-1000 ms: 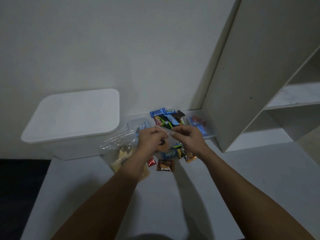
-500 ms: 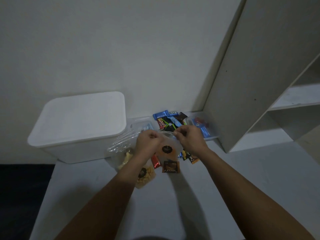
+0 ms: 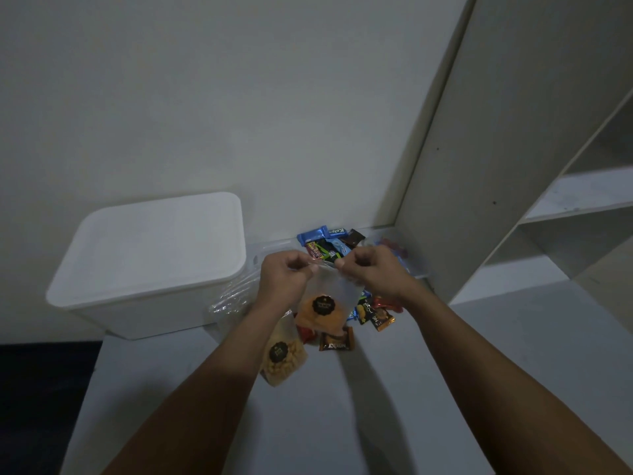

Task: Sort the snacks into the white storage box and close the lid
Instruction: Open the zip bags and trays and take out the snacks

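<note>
Both hands pinch the top edge of a clear snack bag (image 3: 323, 308) — left hand (image 3: 284, 281) at one corner, right hand (image 3: 371, 274) at the other — holding it above the table (image 3: 342, 406). The white box (image 3: 150, 265), lid on, sits left of it.

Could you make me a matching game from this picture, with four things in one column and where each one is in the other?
Things:
1. white box
2. orange snack bag
3. yellow snack bag
4. brown wrapper

Places or states:
A. lies flat on the table, just right of the left forearm
B. held up by its top edge between the left hand and right hand
C. stands at the left with its lid on
D. lies on the table, partly under the left forearm

Pairs: 1-C, 2-B, 3-D, 4-A
</note>
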A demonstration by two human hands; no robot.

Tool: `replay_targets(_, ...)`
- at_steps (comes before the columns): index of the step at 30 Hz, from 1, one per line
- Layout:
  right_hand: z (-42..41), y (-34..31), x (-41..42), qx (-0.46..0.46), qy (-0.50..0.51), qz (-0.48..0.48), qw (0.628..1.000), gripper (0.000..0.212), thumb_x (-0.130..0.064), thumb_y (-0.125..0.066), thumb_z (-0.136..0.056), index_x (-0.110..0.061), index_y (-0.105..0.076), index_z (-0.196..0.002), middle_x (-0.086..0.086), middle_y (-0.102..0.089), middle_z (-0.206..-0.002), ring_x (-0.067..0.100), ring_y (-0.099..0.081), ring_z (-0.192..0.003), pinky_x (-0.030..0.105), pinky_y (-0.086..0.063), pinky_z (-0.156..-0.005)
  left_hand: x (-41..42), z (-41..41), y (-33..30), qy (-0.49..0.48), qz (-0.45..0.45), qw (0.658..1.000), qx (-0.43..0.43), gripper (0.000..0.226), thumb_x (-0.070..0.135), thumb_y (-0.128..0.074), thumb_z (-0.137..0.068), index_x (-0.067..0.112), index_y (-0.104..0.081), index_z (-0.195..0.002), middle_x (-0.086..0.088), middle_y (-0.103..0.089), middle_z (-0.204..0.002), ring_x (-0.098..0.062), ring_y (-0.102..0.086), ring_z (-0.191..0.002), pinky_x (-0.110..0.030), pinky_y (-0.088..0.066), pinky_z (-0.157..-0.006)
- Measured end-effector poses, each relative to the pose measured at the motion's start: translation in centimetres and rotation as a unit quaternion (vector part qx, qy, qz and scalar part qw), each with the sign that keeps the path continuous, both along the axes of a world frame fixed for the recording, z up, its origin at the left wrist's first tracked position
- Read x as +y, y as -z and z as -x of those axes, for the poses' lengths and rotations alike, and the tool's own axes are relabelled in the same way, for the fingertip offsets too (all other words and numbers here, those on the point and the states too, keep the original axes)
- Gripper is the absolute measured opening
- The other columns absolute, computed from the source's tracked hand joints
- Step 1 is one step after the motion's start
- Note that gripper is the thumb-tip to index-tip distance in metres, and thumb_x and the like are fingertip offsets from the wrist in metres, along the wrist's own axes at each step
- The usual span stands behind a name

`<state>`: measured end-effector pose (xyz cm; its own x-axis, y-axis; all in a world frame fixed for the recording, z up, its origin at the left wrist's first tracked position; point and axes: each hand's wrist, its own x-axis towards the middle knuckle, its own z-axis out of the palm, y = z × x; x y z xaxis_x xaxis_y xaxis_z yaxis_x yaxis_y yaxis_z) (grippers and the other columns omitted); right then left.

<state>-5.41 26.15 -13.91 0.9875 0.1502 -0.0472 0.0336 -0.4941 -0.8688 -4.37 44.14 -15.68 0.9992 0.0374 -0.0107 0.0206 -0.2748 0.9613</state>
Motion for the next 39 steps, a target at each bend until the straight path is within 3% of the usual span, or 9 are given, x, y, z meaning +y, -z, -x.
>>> replay_targets(3,-0.1,-0.2,-0.1,-0.009,-0.002,0.006,1.000,0.012,-0.020,-0.079,-0.078,-0.014,-0.069,-0.076,0.003,-0.068,-0.072,0.006,-0.061,-0.064,0.025,-0.051,-0.063,0.0,-0.2,-0.4,-0.008,0.011,1.000,0.012,0.016,0.000,-0.071,-0.079,0.015,-0.070,-0.073,-0.003,-0.068,-0.073,-0.016,-0.063,-0.073,-0.031,-0.053,-0.074)
replay_targets(6,-0.2,-0.6,-0.1,-0.023,0.016,0.009,1.000,0.007,-0.013,-0.075,-0.081,-0.014,-0.069,-0.078,-0.004,-0.066,-0.070,-0.003,-0.058,-0.060,0.016,-0.046,-0.060,0.2,-0.4,-0.8,-0.001,0.022,1.000,0.012,0.016,-0.001,-0.069,-0.080,0.014,-0.070,-0.073,-0.001,-0.068,-0.073,-0.013,-0.062,-0.071,-0.028,-0.052,-0.072)
replay_targets(10,-0.4,-1.0,-0.1,-0.034,0.041,0.011,0.999,0.005,-0.015,-0.074,-0.083,-0.013,-0.070,-0.081,-0.003,-0.067,-0.073,0.007,-0.060,-0.068,0.021,-0.046,-0.064,0.3,-0.6,-1.2,0.024,0.053,0.998,0.009,0.017,-0.002,-0.068,-0.080,0.013,-0.068,-0.073,-0.008,-0.068,-0.077,-0.015,-0.061,-0.071,-0.027,-0.051,-0.069)
replay_targets(16,-0.4,-1.7,-0.2,-0.035,0.038,0.010,0.999,0.010,-0.015,-0.073,-0.084,-0.021,-0.068,-0.077,-0.007,-0.066,-0.072,0.004,-0.059,-0.067,0.018,-0.045,-0.063,0.0,-0.5,-1.8,0.044,0.047,0.998,-0.002,0.006,0.001,-0.070,-0.081,0.004,-0.070,-0.086,0.000,-0.068,-0.076,-0.002,-0.061,-0.066,-0.015,-0.049,-0.065)
replay_targets(21,-0.1,-1.6,0.2,-0.057,0.026,0.032,0.998,0.007,-0.019,-0.073,-0.084,-0.019,-0.066,-0.081,-0.005,-0.066,-0.076,0.010,-0.062,-0.072,0.022,-0.049,-0.065,-0.9,-0.5,-2.0,0.002,0.023,1.000,-0.011,0.011,0.001,-0.070,-0.081,0.011,-0.069,-0.077,-0.007,-0.069,-0.076,-0.016,-0.063,-0.072,-0.030,-0.054,-0.074)
replay_targets(26,-0.2,-1.9,0.5,-0.060,0.045,0.041,0.996,0.007,-0.013,-0.068,-0.088,-0.016,-0.064,-0.083,-0.005,-0.062,-0.075,0.007,-0.056,-0.071,0.015,-0.039,-0.060,-1.4,-0.4,-2.2,0.005,0.035,0.999,-0.016,0.014,0.002,-0.069,-0.082,0.014,-0.067,-0.075,-0.008,-0.069,-0.077,-0.018,-0.064,-0.073,-0.035,-0.054,-0.076)
replay_targets(31,-0.2,-1.9,0.5,-0.061,0.063,0.066,0.994,0.013,-0.012,-0.066,-0.088,-0.019,-0.062,-0.078,-0.002,-0.062,-0.075,0.012,-0.056,-0.072,0.024,-0.041,-0.064,-1.5,-0.1,-2.4,0.054,0.024,0.998,-0.024,0.015,0.004,-0.070,-0.081,0.018,-0.066,-0.079,0.000,-0.065,-0.078,-0.013,-0.060,-0.076,-0.030,-0.051,-0.074)
replay_targets(39,0.1,-2.5,0.6,-0.057,0.034,0.089,0.994,0.006,-0.014,-0.067,-0.088,-0.017,-0.063,-0.084,-0.001,-0.063,-0.079,0.012,-0.057,-0.073,0.022,-0.041,-0.063,-1.7,0.2,-2.5,0.049,0.013,0.998,-0.041,0.015,0.004,-0.071,-0.079,0.018,-0.070,-0.076,0.004,-0.066,-0.074,-0.007,-0.060,-0.072,-0.018,-0.047,-0.064)
